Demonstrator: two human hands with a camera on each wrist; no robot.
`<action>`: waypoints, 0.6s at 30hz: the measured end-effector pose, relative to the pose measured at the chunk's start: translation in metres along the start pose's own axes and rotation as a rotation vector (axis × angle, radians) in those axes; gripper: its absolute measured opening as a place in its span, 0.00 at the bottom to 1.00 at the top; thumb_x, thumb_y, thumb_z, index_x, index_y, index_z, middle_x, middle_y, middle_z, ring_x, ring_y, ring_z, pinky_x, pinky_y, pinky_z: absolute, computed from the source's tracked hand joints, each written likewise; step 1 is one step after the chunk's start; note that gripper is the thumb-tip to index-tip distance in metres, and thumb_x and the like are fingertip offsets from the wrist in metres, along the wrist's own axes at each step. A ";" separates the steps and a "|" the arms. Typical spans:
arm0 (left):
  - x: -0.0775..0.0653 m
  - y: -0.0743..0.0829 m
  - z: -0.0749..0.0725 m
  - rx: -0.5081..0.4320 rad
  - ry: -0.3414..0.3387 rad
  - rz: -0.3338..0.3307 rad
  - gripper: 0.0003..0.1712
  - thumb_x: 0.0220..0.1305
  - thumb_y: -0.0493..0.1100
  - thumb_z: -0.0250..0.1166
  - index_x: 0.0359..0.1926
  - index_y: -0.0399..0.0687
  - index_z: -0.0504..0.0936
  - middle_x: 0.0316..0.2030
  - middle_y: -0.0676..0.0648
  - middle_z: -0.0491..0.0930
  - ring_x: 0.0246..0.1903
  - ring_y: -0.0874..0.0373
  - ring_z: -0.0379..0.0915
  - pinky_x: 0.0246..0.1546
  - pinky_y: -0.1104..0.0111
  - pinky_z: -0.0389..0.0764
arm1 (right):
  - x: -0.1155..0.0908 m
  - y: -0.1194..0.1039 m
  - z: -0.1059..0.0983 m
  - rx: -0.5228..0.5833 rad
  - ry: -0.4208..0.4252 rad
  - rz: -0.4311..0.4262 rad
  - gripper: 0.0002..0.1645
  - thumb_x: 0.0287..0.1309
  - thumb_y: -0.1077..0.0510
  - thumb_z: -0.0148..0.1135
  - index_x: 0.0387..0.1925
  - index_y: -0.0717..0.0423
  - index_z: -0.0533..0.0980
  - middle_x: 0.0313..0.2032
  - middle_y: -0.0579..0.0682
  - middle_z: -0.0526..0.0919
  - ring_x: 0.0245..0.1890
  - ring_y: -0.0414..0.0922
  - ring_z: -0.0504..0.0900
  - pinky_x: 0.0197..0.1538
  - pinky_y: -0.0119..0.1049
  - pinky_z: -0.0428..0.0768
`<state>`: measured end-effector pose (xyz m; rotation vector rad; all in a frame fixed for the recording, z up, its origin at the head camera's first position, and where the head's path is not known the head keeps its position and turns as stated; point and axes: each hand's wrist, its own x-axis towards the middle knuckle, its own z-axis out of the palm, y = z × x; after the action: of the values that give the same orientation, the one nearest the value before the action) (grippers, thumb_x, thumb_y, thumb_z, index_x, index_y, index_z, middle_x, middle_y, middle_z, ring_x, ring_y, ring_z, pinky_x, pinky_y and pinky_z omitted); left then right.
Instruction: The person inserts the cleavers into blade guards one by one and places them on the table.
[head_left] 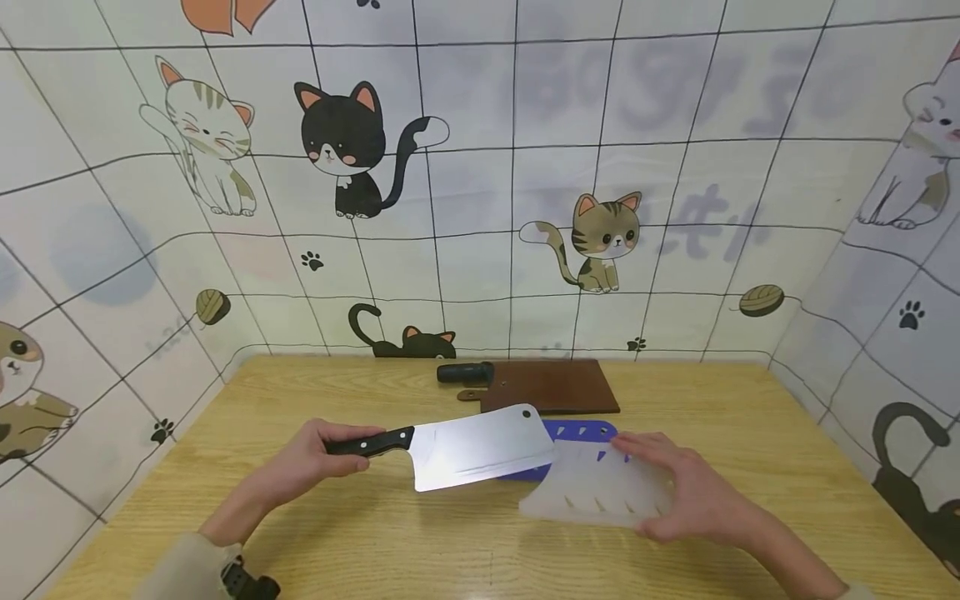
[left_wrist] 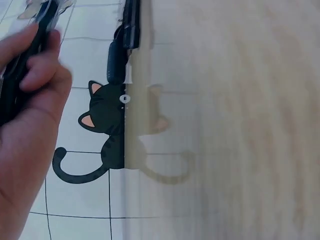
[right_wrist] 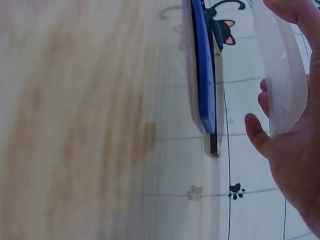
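My left hand (head_left: 307, 462) grips the black handle of a cleaver (head_left: 480, 446), raised over the table with its broad blade toward the right. In the left wrist view, fingers and thumb (left_wrist: 42, 65) close round the handle. My right hand (head_left: 693, 492) pinches a translucent white plastic piece (head_left: 592, 492) with small triangular holes, thumb below and fingers above. It is tilted, and its curved left edge meets the blade's front end in the head view. Behind both lies a blue flat piece (head_left: 577, 430) with similar holes, partly hidden by the blade and the white piece.
At the table's back edge lies a brown cutting board (head_left: 555, 387) with a short handle. A black cylindrical thing (head_left: 465, 372) lies at its left end. The light wood table (head_left: 360, 542) is bounded by a cat-printed cloth wall (head_left: 480, 183).
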<state>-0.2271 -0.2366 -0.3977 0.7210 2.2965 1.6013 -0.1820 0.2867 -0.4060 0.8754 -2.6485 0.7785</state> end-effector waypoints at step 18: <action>0.018 0.006 -0.016 0.063 -0.274 0.091 0.24 0.61 0.31 0.70 0.59 0.37 0.84 0.47 0.45 0.86 0.31 0.64 0.69 0.30 0.73 0.69 | -0.002 -0.013 -0.012 0.186 -0.081 -0.053 0.57 0.23 0.52 0.84 0.66 0.45 0.78 0.63 0.44 0.78 0.61 0.37 0.73 0.48 0.36 0.75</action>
<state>-0.2487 -0.2381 -0.3849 1.0055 2.1499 1.3736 -0.1720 0.2859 -0.3912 1.0403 -2.6418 1.0086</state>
